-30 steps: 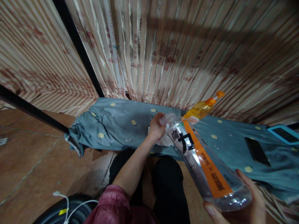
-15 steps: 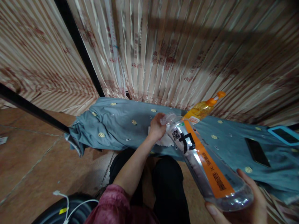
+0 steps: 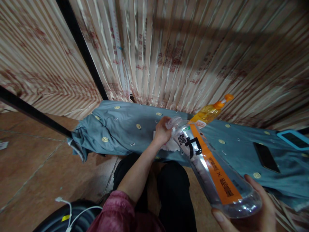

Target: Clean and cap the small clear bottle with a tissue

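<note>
A large clear plastic bottle with an orange and silver label is tilted across my lap, neck toward the bench and base toward me. It looks empty. My left hand is closed at its neck; the fingertips are partly hidden, so I cannot tell whether a cap is between them. At the base, my right hand cups the bottle, thumb on the near side and fingers on the far side. Just behind the neck stands a pump bottle of yellow liquid with an orange pump. White tissue lies beneath my left hand.
A grey-blue patterned cloth covers the low bench. On its right lie a dark phone and a blue-framed device. Striped curtains hang behind. Black poles stand left. A black round object with white cables is on the floor.
</note>
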Demonstrator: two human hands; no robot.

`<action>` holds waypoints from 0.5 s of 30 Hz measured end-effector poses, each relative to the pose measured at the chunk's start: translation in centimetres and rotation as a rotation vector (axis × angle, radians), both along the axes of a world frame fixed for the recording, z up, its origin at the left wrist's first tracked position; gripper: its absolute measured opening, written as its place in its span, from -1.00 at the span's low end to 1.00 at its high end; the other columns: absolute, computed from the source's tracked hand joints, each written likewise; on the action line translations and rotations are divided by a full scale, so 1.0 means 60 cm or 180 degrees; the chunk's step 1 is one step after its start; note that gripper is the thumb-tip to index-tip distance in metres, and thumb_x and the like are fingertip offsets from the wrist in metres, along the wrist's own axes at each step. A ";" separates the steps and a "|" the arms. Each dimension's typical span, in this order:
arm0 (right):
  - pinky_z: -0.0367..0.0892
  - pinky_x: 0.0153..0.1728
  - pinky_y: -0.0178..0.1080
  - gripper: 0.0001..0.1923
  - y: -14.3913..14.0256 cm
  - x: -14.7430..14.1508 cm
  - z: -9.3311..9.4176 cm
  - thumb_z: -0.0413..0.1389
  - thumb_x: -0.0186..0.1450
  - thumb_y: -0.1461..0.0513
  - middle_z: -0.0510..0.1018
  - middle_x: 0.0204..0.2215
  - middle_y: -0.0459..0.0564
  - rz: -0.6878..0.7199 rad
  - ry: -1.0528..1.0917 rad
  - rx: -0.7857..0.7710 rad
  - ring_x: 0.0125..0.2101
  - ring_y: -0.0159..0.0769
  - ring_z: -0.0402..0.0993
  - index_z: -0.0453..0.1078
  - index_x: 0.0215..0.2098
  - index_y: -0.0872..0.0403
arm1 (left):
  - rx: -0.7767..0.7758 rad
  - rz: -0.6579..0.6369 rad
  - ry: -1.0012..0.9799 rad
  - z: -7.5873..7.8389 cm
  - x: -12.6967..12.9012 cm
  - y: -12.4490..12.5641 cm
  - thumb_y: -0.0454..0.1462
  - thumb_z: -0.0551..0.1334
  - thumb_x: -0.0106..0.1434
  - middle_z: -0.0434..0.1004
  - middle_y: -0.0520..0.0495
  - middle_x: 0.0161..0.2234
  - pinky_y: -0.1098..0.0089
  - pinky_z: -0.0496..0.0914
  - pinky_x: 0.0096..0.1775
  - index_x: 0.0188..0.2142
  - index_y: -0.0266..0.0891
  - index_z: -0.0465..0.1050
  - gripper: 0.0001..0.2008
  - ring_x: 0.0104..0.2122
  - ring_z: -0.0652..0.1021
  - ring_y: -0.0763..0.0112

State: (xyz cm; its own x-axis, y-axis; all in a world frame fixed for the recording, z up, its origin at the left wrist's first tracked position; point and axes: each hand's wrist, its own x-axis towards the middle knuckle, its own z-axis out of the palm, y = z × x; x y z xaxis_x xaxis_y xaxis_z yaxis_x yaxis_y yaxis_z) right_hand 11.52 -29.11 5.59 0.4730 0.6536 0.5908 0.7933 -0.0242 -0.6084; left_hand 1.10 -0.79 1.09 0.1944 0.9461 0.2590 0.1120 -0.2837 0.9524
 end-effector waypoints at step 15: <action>0.56 -0.34 -0.17 0.10 -0.011 0.019 -0.022 0.50 0.03 0.04 0.49 0.14 0.18 0.0072 0.0228 0.0008 -0.08 -0.01 0.56 0.19 0.46 -0.02 | -0.0023 0.0023 0.0012 0.003 0.001 0.000 -0.34 0.42 0.12 0.63 -0.03 -0.29 0.31 0.45 -0.12 -0.29 -0.20 0.47 -0.81 -0.24 0.59 0.27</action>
State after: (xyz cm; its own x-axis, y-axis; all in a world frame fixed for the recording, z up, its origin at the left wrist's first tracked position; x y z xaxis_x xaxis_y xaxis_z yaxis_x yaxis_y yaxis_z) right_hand 12.67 -29.79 4.24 0.4991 0.6632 0.5578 0.7481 -0.0050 -0.6635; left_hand 1.15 -0.77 1.28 0.1886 0.9493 0.2514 0.1177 -0.2760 0.9539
